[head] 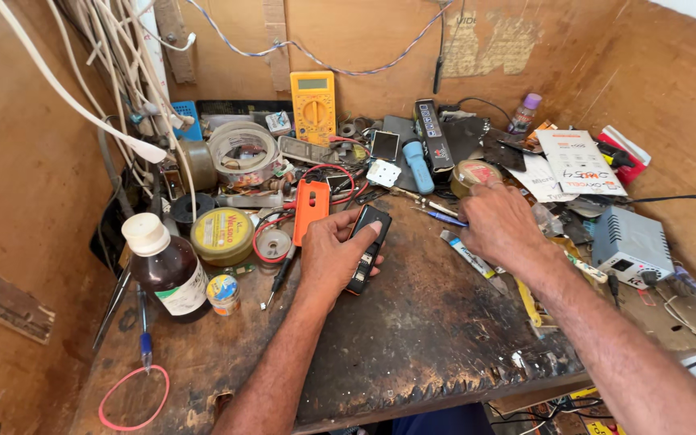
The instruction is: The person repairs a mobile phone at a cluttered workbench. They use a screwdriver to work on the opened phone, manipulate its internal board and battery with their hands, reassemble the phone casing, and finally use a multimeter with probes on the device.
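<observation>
My left hand (328,256) grips a small black phone (366,250) over the worn dark workbench (412,338), thumb lying along its top. My right hand (499,225) reaches toward the clutter at the back right, fingers curled down near a round tin (475,172) and a blue pen (443,217); it seems to hold nothing. An orange phone cover (311,209) lies just left of the black phone. A white tube (467,254) rests below my right hand.
A brown bottle with a white cap (167,267), a yellow round tin (221,234) and a small jar (224,293) stand at the left. A yellow multimeter (313,105) leans on the back wall. A grey power supply (630,244) sits right. White cables (114,72) hang at left.
</observation>
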The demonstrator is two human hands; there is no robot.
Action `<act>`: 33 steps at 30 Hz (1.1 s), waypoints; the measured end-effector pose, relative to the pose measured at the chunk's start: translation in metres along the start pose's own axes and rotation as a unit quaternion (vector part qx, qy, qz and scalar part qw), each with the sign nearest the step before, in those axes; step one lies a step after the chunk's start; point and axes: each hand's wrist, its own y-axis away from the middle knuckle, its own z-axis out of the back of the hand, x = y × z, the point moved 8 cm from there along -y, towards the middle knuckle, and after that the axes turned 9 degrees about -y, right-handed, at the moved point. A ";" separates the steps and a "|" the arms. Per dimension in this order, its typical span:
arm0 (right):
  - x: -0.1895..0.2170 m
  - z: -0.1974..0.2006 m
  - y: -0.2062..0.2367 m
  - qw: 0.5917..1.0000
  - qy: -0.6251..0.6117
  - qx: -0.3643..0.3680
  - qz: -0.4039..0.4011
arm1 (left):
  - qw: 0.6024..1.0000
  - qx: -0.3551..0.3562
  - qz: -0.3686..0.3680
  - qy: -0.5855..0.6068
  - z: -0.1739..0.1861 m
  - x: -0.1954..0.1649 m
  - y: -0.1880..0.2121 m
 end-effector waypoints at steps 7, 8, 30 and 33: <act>-0.022 0.008 -0.007 0.988 -0.150 -0.022 0.040 | 1.000 0.000 0.001 -0.011 0.000 0.000 0.001; -0.026 0.011 -0.004 0.978 -0.195 -0.050 0.045 | 1.000 0.001 0.001 -0.008 -0.001 0.000 0.000; -0.010 0.061 0.036 0.788 -0.570 -0.223 -0.058 | 0.998 0.059 0.006 -0.003 -0.007 0.002 -0.001; -0.009 0.067 0.028 0.737 -0.637 -0.225 0.001 | 0.998 0.057 0.010 -0.004 -0.006 0.002 0.000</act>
